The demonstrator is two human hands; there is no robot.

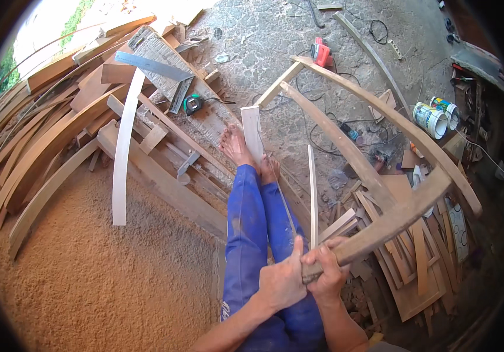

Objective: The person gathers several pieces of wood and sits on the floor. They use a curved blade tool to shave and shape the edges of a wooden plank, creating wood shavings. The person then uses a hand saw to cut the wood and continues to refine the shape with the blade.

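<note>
Both of my hands grip the near end of a large wooden frame saw (407,208). My left hand (283,278) closes round the end of its crosspiece, thumb raised beside the thin blade. Pressed next to it, my right hand (327,271) wraps the same crosspiece. The saw's frame spreads out to the right, and its blade (284,202) runs away from my hands toward my feet. There a pale wooden piece (252,130) stands between my bare feet (237,146), beside the blade. Whether the teeth are in the wood is unclear.
Left are curved boards (58,149), a pale curved strip (124,158) and sawdust (105,276). A metal try square (153,66) and a tape measure (192,104) lie on a plank. Beyond are a red power tool (321,54), cables and cans (430,120); wood offcuts (422,270) lie right.
</note>
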